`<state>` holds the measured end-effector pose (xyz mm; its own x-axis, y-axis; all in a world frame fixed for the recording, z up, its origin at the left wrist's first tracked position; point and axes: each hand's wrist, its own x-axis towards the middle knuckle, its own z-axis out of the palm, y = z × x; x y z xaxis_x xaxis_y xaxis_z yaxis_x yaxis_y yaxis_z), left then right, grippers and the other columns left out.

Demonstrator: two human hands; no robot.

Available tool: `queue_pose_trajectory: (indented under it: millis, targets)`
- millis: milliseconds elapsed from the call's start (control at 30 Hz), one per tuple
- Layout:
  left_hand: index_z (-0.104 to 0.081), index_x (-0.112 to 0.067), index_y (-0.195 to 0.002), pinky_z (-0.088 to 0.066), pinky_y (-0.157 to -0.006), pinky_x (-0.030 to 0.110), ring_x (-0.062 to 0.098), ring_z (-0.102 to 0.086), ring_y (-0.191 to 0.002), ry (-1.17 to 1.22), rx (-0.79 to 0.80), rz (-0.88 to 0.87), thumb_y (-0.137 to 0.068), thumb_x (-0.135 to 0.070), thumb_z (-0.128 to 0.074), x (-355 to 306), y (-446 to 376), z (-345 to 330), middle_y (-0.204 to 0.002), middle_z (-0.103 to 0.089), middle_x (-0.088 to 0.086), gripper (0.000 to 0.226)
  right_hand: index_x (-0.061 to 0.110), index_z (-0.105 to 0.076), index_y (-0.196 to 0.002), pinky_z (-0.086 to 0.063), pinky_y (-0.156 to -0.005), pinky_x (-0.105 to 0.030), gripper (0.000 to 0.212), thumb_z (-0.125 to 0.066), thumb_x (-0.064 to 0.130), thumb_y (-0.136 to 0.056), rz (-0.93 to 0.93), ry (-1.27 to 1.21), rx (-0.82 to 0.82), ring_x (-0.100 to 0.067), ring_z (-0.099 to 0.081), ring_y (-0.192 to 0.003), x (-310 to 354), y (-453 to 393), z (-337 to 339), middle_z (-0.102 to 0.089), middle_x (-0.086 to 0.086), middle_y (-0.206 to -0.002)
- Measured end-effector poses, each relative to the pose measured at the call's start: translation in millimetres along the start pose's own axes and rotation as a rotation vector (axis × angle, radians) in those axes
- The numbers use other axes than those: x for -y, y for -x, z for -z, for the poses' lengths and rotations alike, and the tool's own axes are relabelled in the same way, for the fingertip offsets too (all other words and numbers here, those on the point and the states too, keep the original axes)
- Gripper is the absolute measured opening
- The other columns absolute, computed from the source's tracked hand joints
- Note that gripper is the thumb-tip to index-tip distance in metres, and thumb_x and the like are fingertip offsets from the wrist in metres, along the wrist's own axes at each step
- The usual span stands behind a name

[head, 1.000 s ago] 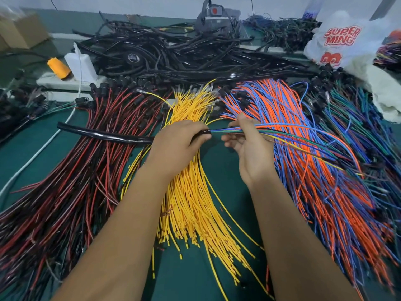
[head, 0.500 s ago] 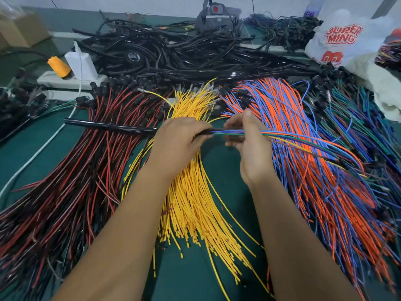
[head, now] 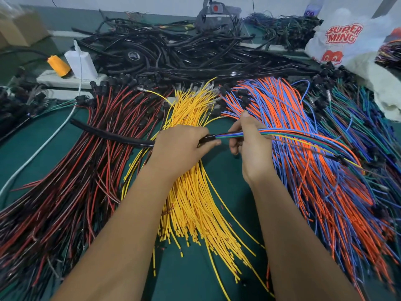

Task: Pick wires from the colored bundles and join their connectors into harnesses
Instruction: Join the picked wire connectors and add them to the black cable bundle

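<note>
Colored bundles fan across the green table (head: 26, 148): red-black at left, yellow (head: 191, 205) at centre, orange-blue at right. At mid-frame, the left hand (head: 180, 148) grips the black sleeve (head: 112, 135); the right hand (head: 249, 144) pinches the gathered wires (head: 282, 135). Advice: keep wires bunched, straight, aligned with the sleeve mouth.

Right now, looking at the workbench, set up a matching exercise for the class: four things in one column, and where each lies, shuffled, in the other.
Things:
1. yellow wire bundle
2. red and black wire bundle
3. orange thread spool
4. white printed plastic bag

Places:
A. far right corner
B. centre, under the forearms
C. far left, beside the white bottle
D. left of the yellow wires

Pairs: 1-B, 2-D, 3-C, 4-A
</note>
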<state>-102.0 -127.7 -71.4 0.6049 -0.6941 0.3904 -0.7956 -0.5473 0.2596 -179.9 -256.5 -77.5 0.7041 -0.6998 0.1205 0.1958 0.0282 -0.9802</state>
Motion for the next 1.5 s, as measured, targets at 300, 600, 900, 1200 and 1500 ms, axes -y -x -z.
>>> queue_pose_trajectory:
  millis: [300, 600, 900, 1200, 1500]
  targets:
    - [-0.063, -0.012, -0.1, -0.037, -0.056, 0.034, 0.034, -0.063, -0.078, -0.006, -0.027, -0.172, -0.088, -0.032, -0.059, -18.5, 2.4, -0.3, -0.079, -0.067, 0.008, 0.023, -0.006, -0.049, -0.086, -0.037, -0.062, -0.021, 0.039, -0.039, 0.031, -0.095, 0.055, 0.149, 0.299, -0.009, -0.045, -0.071, -3.8, 9.3, -13.4, -0.049, -0.003, -0.074]
    - [-0.061, -0.02, -0.094, -0.03, -0.056, 0.033, 0.034, -0.06, -0.079, 0.034, -0.058, -0.052, -0.094, -0.037, -0.05, -13.5, 1.1, 2.0, -0.074, -0.062, 0.004, 0.019, 0.013, -0.057, -0.083, -0.04, -0.065, -0.026, 0.013, -0.057, 0.022, -0.092, -0.067, -0.262, 0.149, -0.011, -0.054, -0.074, 8.7, 8.1, -8.8, -0.059, 0.004, -0.075]
    - [-0.057, -0.021, -0.075, -0.028, -0.052, 0.03, 0.028, -0.056, -0.067, -0.042, 0.002, 0.058, -0.088, -0.042, -0.052, -7.3, -0.3, -5.7, -0.062, -0.048, -0.004, 0.025, 0.014, -0.054, -0.066, -0.042, -0.065, -0.028, 0.042, -0.037, 0.029, -0.101, 0.049, -0.089, 0.024, -0.012, -0.055, -0.068, 0.8, 2.5, -6.6, -0.06, 0.002, -0.068]
    - [-0.065, -0.013, -0.104, -0.027, -0.055, 0.03, 0.037, -0.061, -0.072, 0.057, -0.084, -0.08, -0.088, -0.028, -0.056, -19.0, 2.9, -2.9, -0.075, -0.065, 0.012, 0.023, 0.01, -0.065, -0.091, -0.045, -0.077, -0.014, 0.032, -0.042, 0.029, -0.099, 0.02, 0.095, 0.384, -0.001, -0.058, -0.083, -4.4, 11.3, -14.6, -0.065, 0.008, -0.082]
    - [-0.038, -0.016, -0.061, -0.026, -0.05, 0.034, 0.034, -0.046, -0.059, 0.185, -0.185, 0.227, -0.089, -0.031, -0.049, -1.3, -1.5, 1.9, -0.055, -0.041, 0.0, 0.034, 0.017, -0.064, -0.095, -0.043, -0.066, -0.024, 0.022, -0.052, 0.036, -0.094, -0.129, -0.556, 0.144, -0.011, -0.06, -0.071, 12.1, 6.0, -2.1, -0.064, 0.002, -0.083]
